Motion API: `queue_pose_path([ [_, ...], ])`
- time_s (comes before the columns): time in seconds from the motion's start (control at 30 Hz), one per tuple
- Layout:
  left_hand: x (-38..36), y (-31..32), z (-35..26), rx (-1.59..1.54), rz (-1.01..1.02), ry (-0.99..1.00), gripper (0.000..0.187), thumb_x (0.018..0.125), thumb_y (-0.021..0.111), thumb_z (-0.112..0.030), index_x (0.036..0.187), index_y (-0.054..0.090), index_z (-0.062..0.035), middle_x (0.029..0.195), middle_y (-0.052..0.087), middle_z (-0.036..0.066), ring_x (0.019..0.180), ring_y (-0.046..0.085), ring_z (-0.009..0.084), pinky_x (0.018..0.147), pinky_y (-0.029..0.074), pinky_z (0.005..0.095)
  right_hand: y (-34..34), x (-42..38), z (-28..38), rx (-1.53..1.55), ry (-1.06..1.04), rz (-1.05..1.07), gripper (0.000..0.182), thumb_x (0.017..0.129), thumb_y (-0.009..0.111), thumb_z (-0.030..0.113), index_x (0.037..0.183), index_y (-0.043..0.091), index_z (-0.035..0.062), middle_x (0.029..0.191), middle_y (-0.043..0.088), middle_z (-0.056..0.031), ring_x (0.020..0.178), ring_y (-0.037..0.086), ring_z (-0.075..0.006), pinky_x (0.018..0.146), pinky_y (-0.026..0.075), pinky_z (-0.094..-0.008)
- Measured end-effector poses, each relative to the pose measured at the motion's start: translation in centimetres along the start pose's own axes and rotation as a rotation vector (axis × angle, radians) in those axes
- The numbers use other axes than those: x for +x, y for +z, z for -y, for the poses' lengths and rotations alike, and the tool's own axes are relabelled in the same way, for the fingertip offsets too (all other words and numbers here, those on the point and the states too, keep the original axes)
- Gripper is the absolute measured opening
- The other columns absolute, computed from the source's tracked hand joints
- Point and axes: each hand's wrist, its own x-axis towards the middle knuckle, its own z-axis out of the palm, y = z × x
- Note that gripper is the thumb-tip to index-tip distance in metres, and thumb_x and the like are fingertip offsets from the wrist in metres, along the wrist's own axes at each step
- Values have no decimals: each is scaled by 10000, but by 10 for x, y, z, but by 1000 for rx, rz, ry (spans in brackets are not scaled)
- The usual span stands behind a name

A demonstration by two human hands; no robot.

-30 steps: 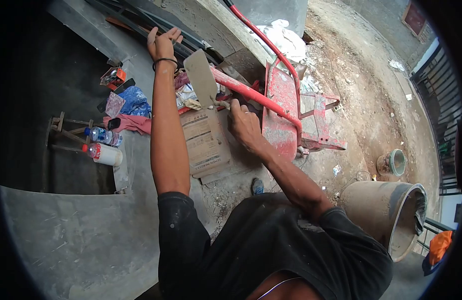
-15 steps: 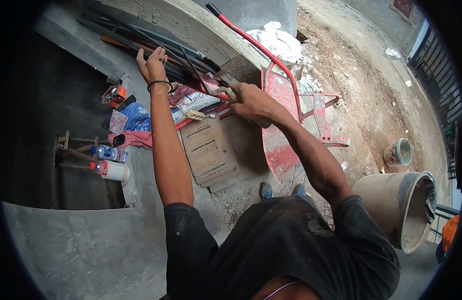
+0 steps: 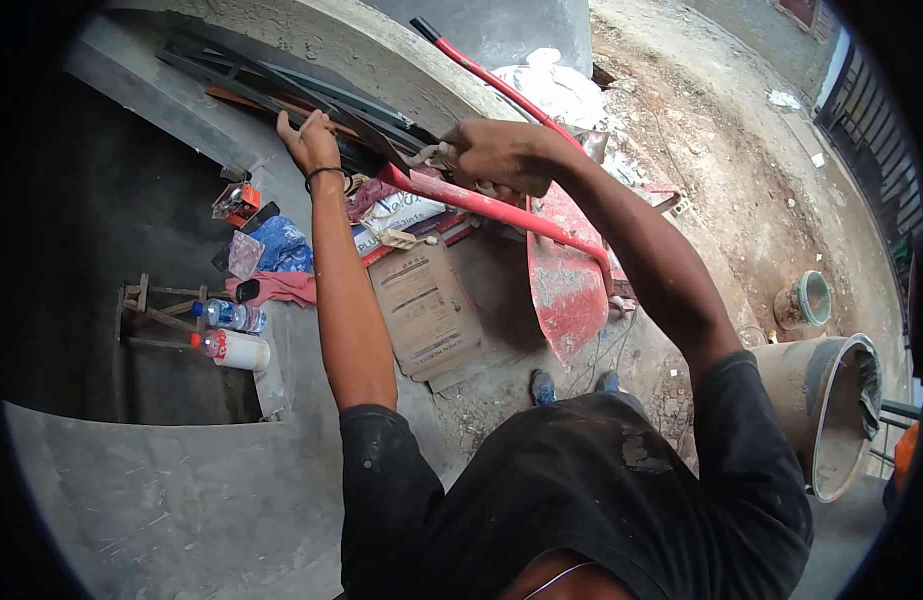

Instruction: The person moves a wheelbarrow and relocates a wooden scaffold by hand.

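Note:
My left hand (image 3: pixel 306 140) reaches up with its arm straight, and its fingers lie against a stack of dark metal bars (image 3: pixel 251 75) on a grey concrete ledge (image 3: pixel 381 50). A black band circles that wrist. My right hand (image 3: pixel 496 155) is closed around the handle of a trowel (image 3: pixel 381 140). The trowel's blade is seen edge-on and points left toward my left hand, just below the bars. The two hands are about a hand's width apart.
A red wheelbarrow (image 3: pixel 566 270) stands tipped below my right arm. A cement bag (image 3: pixel 426 305) lies on the ground. Two bottles (image 3: pixel 231 335) and a blue cloth (image 3: pixel 281 245) lie at left. A large bucket (image 3: pixel 831 410) and a small one (image 3: pixel 806 300) stand at right.
My right hand has lifted the trowel up and left toward the ledge, turning the blade edge-on. My left hand went from spread in the air to lying on the bars.

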Motion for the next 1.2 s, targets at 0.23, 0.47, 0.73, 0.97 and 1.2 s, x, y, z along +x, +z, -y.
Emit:
queue_pose_path([
  [0.23, -11, -12, -6, -43, -45, -7, 710, 791, 479, 50, 1397, 115, -8, 1063, 561, 235, 689, 529, 155, 625, 445, 233, -37, 35, -12, -212, 277, 391, 341, 626, 597, 75, 959, 537, 32, 586, 443, 6, 471, 438, -124, 400, 354, -290],
  [0.47, -6, -7, 1, -45, -59, 62, 714, 792, 526, 43, 1391, 137, 33, 1002, 584, 189, 642, 523, 132, 586, 427, 227, -41, 40, -22, -13, 252, 328, 548, 615, 613, 16, 1149, 491, -7, 581, 484, -18, 461, 459, -131, 388, 376, -285],
  [0.73, 4, 0, 6, -4, -26, 90, 654, 788, 533, 58, 1343, 190, 109, 1015, 525, 150, 621, 526, 144, 561, 435, 234, -43, 46, 3, 249, 0, 251, 184, 670, 570, 3, 827, 479, 35, 522, 445, -5, 374, 413, -106, 333, 344, -249],
  [0.97, -11, -11, -4, 29, -77, 47, 866, 671, 454, 129, 1402, 21, -35, 1181, 494, 333, 1109, 528, 383, 829, 469, 310, -35, 44, -29, -529, 276, 603, 445, 638, 583, 2, 1078, 524, -25, 534, 477, -56, 457, 492, -139, 371, 385, -266],
  [1.2, -11, 5, -10, -104, -71, 58, 645, 818, 511, 62, 1350, 148, 86, 1355, 280, 164, 644, 556, 170, 578, 455, 250, -39, 34, -9, 202, 45, 263, 140, 689, 586, 1, 706, 454, 42, 488, 434, -17, 350, 433, -114, 306, 356, -264],
])
